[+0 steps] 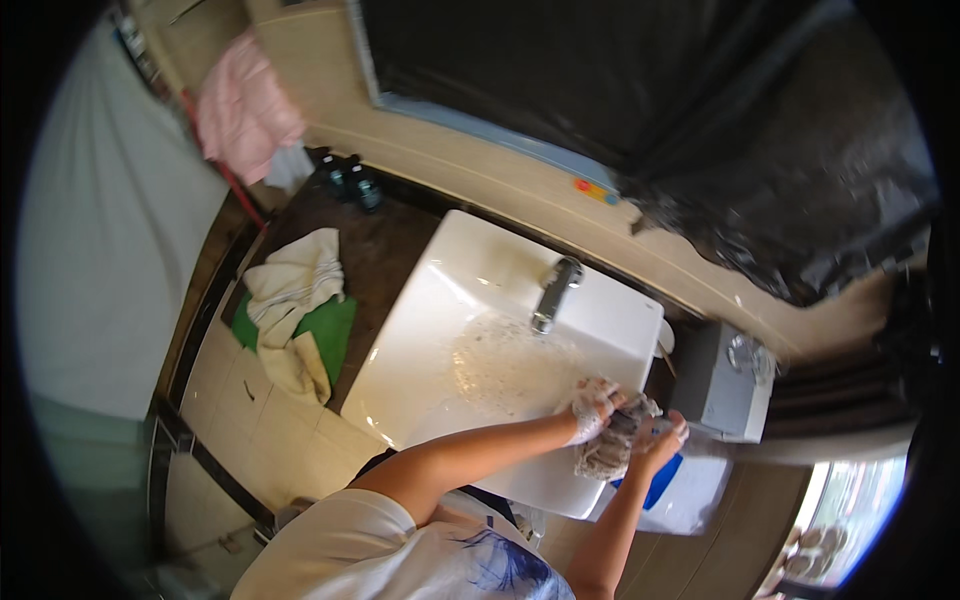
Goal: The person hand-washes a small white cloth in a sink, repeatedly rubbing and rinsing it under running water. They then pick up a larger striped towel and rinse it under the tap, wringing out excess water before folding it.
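A wet, grey-brown cloth [607,453] covered in suds hangs over the right side of the white sink [400,345]. My left hand [592,412], foamy up to the wrist, is closed on the cloth's left part. On its other side my right hand [662,438] grips the cloth with bent fingers, also soapy. What lies between the two hands is bunched, and its exact kind cannot be made out. Bubbly water [505,365] stands in the basin to the left of my hands. Above the water reaches a chrome faucet [556,295].
A cream cloth [295,290] and a green cloth [325,335] lie at the dark counter's left edge. Dark bottles [360,185] stand by the wall. Right of the sink are a grey box [722,385] and something blue [662,482]. Black plastic sheeting [720,150] hangs overhead.
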Available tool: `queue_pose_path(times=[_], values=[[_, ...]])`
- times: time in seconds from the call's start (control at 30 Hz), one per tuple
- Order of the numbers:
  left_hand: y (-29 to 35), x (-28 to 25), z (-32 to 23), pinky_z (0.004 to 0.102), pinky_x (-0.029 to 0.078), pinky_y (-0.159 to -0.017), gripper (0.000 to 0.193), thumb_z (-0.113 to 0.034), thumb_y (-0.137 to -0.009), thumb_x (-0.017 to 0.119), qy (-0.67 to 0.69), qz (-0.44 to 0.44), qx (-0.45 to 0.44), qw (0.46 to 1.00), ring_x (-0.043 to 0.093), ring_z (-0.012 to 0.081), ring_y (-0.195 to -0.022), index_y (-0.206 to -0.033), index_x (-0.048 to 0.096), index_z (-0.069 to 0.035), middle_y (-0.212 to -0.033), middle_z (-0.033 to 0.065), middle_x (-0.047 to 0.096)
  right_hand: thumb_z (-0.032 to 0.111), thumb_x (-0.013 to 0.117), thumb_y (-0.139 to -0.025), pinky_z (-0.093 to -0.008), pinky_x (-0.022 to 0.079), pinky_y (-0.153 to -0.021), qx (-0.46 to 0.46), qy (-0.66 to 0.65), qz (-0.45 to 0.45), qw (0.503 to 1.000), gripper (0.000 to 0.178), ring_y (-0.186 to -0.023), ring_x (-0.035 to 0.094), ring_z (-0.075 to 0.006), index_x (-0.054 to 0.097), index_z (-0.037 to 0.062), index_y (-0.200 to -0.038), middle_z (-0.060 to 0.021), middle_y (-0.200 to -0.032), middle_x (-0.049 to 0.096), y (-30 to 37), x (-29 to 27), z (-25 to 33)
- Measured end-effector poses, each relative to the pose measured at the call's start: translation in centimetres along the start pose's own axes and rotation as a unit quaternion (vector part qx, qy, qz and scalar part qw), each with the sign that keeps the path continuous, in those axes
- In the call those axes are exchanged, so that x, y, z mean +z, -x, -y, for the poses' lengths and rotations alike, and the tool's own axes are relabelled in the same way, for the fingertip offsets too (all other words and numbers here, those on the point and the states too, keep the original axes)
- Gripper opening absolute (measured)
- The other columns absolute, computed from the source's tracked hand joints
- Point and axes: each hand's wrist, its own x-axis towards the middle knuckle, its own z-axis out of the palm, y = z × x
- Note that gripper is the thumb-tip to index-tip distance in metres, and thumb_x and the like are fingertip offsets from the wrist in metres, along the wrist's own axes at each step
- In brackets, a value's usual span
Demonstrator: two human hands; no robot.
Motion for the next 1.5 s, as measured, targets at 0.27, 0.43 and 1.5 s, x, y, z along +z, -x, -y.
queue_pose_path(times=[0.27, 0.43, 1.5], values=[[7.1, 0.3, 7.0, 0.0367, 0.051, -0.069, 0.013, -0.017, -0.076, 0.062, 0.206, -0.039, -0.013, 0.978, 0.064, 0.0332, -0.077, -0.081, 0.068, -0.007, -0.077, 0.0133, 0.066, 0.003, 0.060, -0.081, -0.0301, 0.047, -0.055, -0.053, -0.278, 0.172, 0.943, 0.004, -0.056, 0.058, -0.0180, 0.062, 0.0033, -0.085, -0.0097, -0.068, 0.063, 3.2, 1.1, 16.0], [16.0, -9.6, 11.9, 0.0407, 0.051, -0.069, 0.008, -0.010, -0.078, 0.064, 0.224, -0.096, -0.118, 0.963, 0.066, 0.0343, -0.078, -0.082, 0.067, -0.005, -0.082, 0.0172, 0.067, 0.006, 0.063, -0.081, -0.0286, 0.044, -0.051, -0.077, -0.335, 0.286, 0.894, 0.003, -0.052, 0.053, -0.0153, 0.063, 0.0041, -0.084, -0.0077, -0.062, 0.058, 7.9, 4.9, 23.6], [49.0, -37.3, 37.3, 0.0264, 0.052, -0.080, 0.030, 0.002, -0.080, 0.071, 0.406, -0.415, -0.280, 0.765, 0.061, 0.0143, -0.085, -0.107, 0.058, 0.002, -0.099, 0.0075, 0.059, 0.035, 0.055, -0.093, -0.0294, 0.048, -0.077, 0.166, -0.454, 0.709, 0.513, 0.036, -0.084, 0.060, -0.0136, 0.063, 0.0032, -0.108, -0.0057, -0.095, 0.065, 30.2, 27.5, 61.3]])
